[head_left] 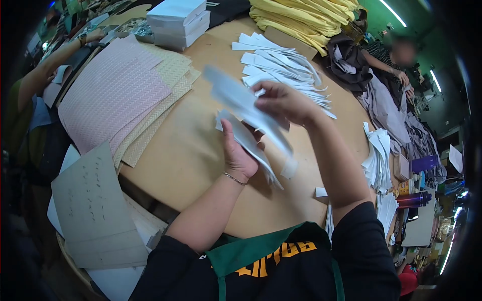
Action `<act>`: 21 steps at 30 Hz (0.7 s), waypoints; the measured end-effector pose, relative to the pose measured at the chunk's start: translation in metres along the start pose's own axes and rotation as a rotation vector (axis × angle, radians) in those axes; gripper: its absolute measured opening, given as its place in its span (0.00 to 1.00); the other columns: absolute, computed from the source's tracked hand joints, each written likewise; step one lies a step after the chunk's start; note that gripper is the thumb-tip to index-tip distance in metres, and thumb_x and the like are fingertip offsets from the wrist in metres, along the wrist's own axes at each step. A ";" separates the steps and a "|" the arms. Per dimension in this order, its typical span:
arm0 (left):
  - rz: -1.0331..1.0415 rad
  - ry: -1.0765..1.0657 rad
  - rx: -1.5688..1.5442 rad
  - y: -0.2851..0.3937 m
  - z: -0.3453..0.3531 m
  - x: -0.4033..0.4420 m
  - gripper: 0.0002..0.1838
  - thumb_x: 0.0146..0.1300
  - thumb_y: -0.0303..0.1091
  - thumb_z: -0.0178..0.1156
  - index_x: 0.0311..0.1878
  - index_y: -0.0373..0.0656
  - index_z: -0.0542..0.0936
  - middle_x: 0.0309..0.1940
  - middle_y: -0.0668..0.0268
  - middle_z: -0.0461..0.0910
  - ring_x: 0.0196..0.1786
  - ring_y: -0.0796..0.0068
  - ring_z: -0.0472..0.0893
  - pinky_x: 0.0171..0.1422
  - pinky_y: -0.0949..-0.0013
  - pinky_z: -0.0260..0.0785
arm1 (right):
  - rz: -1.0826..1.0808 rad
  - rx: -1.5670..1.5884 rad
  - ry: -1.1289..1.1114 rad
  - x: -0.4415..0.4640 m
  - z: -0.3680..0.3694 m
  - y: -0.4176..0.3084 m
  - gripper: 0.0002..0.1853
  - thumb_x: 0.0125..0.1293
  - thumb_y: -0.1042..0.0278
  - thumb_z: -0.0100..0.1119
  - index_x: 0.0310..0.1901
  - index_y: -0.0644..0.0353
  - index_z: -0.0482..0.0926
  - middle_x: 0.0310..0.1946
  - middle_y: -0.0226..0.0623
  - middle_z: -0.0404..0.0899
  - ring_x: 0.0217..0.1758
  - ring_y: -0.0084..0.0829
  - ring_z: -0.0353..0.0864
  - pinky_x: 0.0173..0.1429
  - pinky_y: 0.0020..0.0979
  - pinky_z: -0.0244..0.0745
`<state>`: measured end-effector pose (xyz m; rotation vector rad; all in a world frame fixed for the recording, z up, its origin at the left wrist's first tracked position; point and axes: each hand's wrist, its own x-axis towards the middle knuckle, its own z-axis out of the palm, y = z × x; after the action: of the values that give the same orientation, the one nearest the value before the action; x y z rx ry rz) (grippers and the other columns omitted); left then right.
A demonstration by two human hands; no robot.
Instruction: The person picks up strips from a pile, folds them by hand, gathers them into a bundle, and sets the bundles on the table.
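Note:
My left hand point(238, 156) is closed around a small stack of long white strips point(247, 141), thumb on top and fingers underneath. Just above it, my right hand point(287, 104) pinches another white strip point(232, 96), blurred by motion. Whether that is a single strip or more I cannot tell. Beyond my right hand, several bundles of similar white strips point(276, 62) lie fanned on the brown table point(173, 165). A small white piece point(289, 168) is by the lower end of the held strips.
Pink patterned sheets point(113, 85) overlap yellowish ones point(173, 75) at left. White stacked blocks point(178, 22) and folded yellow cloth point(304, 22) stand at the back. More strips point(377, 155) lie right, near a purple bottle point(414, 199). Other people's arms point(50, 65) work left and right point(384, 65).

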<state>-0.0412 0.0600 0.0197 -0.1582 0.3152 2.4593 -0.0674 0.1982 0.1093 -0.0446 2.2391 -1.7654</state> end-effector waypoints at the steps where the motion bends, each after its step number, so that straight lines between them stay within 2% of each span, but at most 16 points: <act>1: 0.097 0.038 0.017 -0.003 0.007 -0.001 0.37 0.48 0.69 0.48 0.51 0.47 0.66 0.43 0.70 0.70 0.45 0.73 0.69 0.46 0.71 0.62 | 0.018 -0.184 0.070 0.000 0.013 0.008 0.09 0.57 0.73 0.53 0.40 0.64 0.71 0.28 0.28 0.74 0.30 0.15 0.69 0.34 0.19 0.67; 2: 0.077 -0.015 -0.022 -0.004 0.001 0.001 0.37 0.49 0.66 0.50 0.54 0.46 0.64 0.48 0.67 0.68 0.50 0.70 0.68 0.54 0.70 0.60 | 0.034 -0.367 0.141 -0.002 0.024 0.017 0.08 0.56 0.73 0.53 0.38 0.65 0.72 0.28 0.28 0.74 0.30 0.16 0.70 0.35 0.20 0.67; 4: 0.024 -0.031 0.019 -0.004 -0.007 0.006 0.33 0.53 0.60 0.51 0.53 0.43 0.64 0.49 0.64 0.68 0.52 0.68 0.67 0.57 0.67 0.59 | 0.081 -0.421 0.221 -0.016 0.043 0.013 0.08 0.55 0.73 0.54 0.36 0.66 0.73 0.28 0.30 0.75 0.31 0.17 0.71 0.36 0.20 0.67; 5: 0.030 -0.036 0.021 -0.003 -0.011 0.010 0.31 0.54 0.58 0.50 0.52 0.42 0.64 0.48 0.63 0.68 0.52 0.67 0.68 0.57 0.65 0.59 | 0.089 -0.332 0.216 -0.017 0.046 0.023 0.08 0.54 0.72 0.55 0.35 0.65 0.73 0.30 0.32 0.73 0.32 0.20 0.70 0.37 0.23 0.67; 8: 0.022 -0.049 0.022 -0.005 -0.015 0.013 0.25 0.58 0.51 0.49 0.50 0.40 0.65 0.45 0.62 0.69 0.51 0.65 0.68 0.57 0.62 0.60 | -0.040 -0.589 0.376 -0.039 0.057 0.029 0.07 0.53 0.71 0.55 0.34 0.64 0.74 0.31 0.36 0.69 0.34 0.26 0.69 0.41 0.26 0.66; 9: 0.015 -0.048 0.014 -0.003 -0.013 0.011 0.23 0.58 0.49 0.50 0.49 0.40 0.66 0.45 0.62 0.70 0.50 0.65 0.69 0.57 0.62 0.60 | 0.012 -0.520 0.349 -0.044 0.056 0.029 0.06 0.53 0.71 0.55 0.32 0.63 0.74 0.32 0.37 0.65 0.36 0.30 0.67 0.43 0.29 0.64; 11: -0.023 -0.044 -0.021 -0.003 -0.010 0.009 0.19 0.58 0.43 0.52 0.46 0.41 0.67 0.44 0.62 0.71 0.49 0.66 0.70 0.55 0.64 0.62 | 0.017 -0.558 0.346 -0.047 0.050 0.039 0.07 0.53 0.69 0.55 0.32 0.63 0.74 0.32 0.37 0.66 0.37 0.29 0.67 0.43 0.29 0.64; 14: -0.048 -0.047 0.147 -0.006 -0.015 0.008 0.16 0.57 0.41 0.53 0.44 0.42 0.68 0.45 0.62 0.72 0.48 0.68 0.70 0.55 0.65 0.62 | 0.011 -0.704 0.244 -0.053 0.036 0.042 0.10 0.54 0.65 0.55 0.31 0.64 0.75 0.31 0.37 0.68 0.37 0.29 0.68 0.42 0.29 0.64; 15: -0.058 0.000 0.158 -0.005 -0.014 0.009 0.14 0.56 0.39 0.52 0.43 0.43 0.69 0.44 0.63 0.74 0.47 0.70 0.71 0.54 0.65 0.62 | 0.003 -0.769 0.190 -0.053 0.028 0.040 0.11 0.54 0.63 0.55 0.30 0.64 0.75 0.30 0.37 0.68 0.37 0.29 0.68 0.42 0.30 0.64; 16: -0.071 0.007 0.108 -0.003 -0.012 0.009 0.13 0.56 0.38 0.52 0.43 0.44 0.69 0.43 0.62 0.74 0.45 0.71 0.71 0.53 0.65 0.62 | 0.107 -0.791 0.152 -0.049 0.010 0.034 0.16 0.54 0.57 0.54 0.31 0.65 0.78 0.30 0.48 0.74 0.36 0.41 0.73 0.41 0.36 0.67; 18: -0.097 0.029 0.005 0.003 -0.003 0.005 0.13 0.57 0.38 0.51 0.43 0.44 0.69 0.43 0.62 0.75 0.43 0.72 0.72 0.51 0.66 0.63 | 0.273 -0.727 0.418 -0.032 -0.029 0.032 0.17 0.52 0.55 0.58 0.32 0.64 0.78 0.30 0.48 0.77 0.34 0.42 0.76 0.39 0.35 0.69; 19: -0.032 0.139 0.034 0.001 0.005 0.003 0.14 0.56 0.37 0.50 0.44 0.43 0.68 0.33 0.64 0.76 0.31 0.76 0.72 0.44 0.67 0.63 | 0.192 -0.818 0.568 -0.016 -0.061 0.056 0.17 0.51 0.57 0.59 0.34 0.64 0.78 0.32 0.47 0.77 0.37 0.42 0.76 0.41 0.34 0.69; 20: -0.048 0.048 0.022 0.001 0.000 0.004 0.14 0.56 0.37 0.50 0.45 0.43 0.68 0.30 0.65 0.74 0.28 0.77 0.70 0.42 0.68 0.63 | 0.114 -0.930 0.676 -0.006 -0.080 0.069 0.18 0.50 0.58 0.60 0.37 0.64 0.77 0.34 0.47 0.77 0.40 0.42 0.76 0.44 0.34 0.69; 21: -0.061 -0.048 0.011 0.001 -0.010 0.006 0.15 0.56 0.37 0.50 0.45 0.43 0.68 0.26 0.67 0.72 0.24 0.77 0.68 0.40 0.68 0.62 | 0.122 -0.998 0.665 0.004 -0.095 0.083 0.22 0.47 0.58 0.62 0.41 0.63 0.76 0.38 0.47 0.76 0.43 0.43 0.75 0.48 0.33 0.68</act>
<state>-0.0460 0.0596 0.0092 -0.1020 0.2992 2.3969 -0.0819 0.3075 0.0490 0.5205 3.2612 -0.4567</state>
